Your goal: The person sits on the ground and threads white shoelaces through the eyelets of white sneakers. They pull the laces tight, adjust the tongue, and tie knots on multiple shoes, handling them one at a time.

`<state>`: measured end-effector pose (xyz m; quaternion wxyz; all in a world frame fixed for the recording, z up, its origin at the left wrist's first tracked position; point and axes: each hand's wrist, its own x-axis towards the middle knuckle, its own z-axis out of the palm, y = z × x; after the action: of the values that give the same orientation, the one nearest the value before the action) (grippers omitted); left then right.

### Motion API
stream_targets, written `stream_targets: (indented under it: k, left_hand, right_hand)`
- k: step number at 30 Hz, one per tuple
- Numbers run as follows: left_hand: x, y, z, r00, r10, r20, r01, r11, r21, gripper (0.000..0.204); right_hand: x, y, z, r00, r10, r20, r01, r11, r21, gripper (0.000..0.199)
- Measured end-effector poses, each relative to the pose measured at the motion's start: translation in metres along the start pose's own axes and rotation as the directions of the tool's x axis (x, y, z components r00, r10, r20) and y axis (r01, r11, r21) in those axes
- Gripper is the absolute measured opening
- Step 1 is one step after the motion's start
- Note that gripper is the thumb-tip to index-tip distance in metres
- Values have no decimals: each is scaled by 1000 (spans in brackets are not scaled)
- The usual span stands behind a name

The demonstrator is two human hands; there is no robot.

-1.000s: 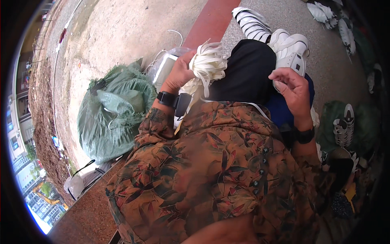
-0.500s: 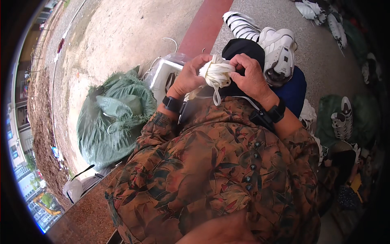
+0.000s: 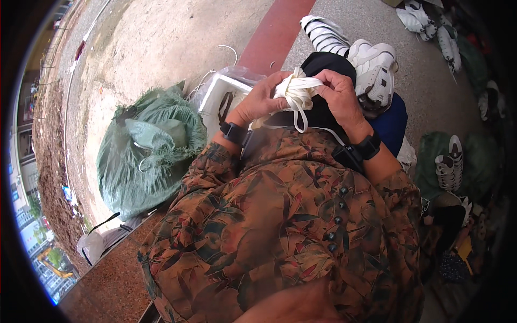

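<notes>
A bundle of flat white shoelaces [image 3: 296, 92] hangs over my dark-trousered lap, with a loop drooping from its underside. My left hand [image 3: 260, 99] is closed around the bundle's left side. At its right, my right hand [image 3: 340, 98] pinches some strands between thumb and fingers, and these strands stretch across the top. Just beyond my right hand is a white sneaker [image 3: 375, 70] with grey and dark parts, next to my knee. A white box [image 3: 214, 92] in clear plastic, with a dark strap inside, stands beside my left hand.
A green woven sack [image 3: 151, 161] bulges on the ground to my left. Behind the sneaker lies a black-and-white striped piece [image 3: 325, 33]. More sneakers [image 3: 449, 164] lie at the right on dark green sacking. A brown stone ledge [image 3: 107, 280] runs along the lower left.
Strands at the bundle's right are now drawn out taut across its top by my right hand. Both hands appear slightly further right, partly because the whole view shifted.
</notes>
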<state>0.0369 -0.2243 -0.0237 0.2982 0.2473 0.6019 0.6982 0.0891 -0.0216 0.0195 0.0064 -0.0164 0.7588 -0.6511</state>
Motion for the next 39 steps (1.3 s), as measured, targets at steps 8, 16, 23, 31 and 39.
stream_targets:
  k: [8,16,23,31,39]
  left_hand:
    - [6,5,-1,992,36,120,-64,970,234,80]
    - [7,1,1,992,18,128,-56,952,302,79]
    - [7,-16,-3,995,19,101,-40,975,217,71]
    - [-1,-1,-27,997,13,74,-53,818,573,48]
    - [-54,-62,-113,952,-162,-260,297,692,658,38]
  right_hand:
    - [1,-3,-13,987,132,95,-160,904,396,7]
    - [-2,-8,-27,925,273,264,-304,949,85,15]
    - [-2,-15,-26,937,184,296,-157,981,-114,15]
    - [-19,-50,-55,987,86,133,-136,889,437,12]
    - [-81,-132,-160,879,-108,-464,430,600,674,17]
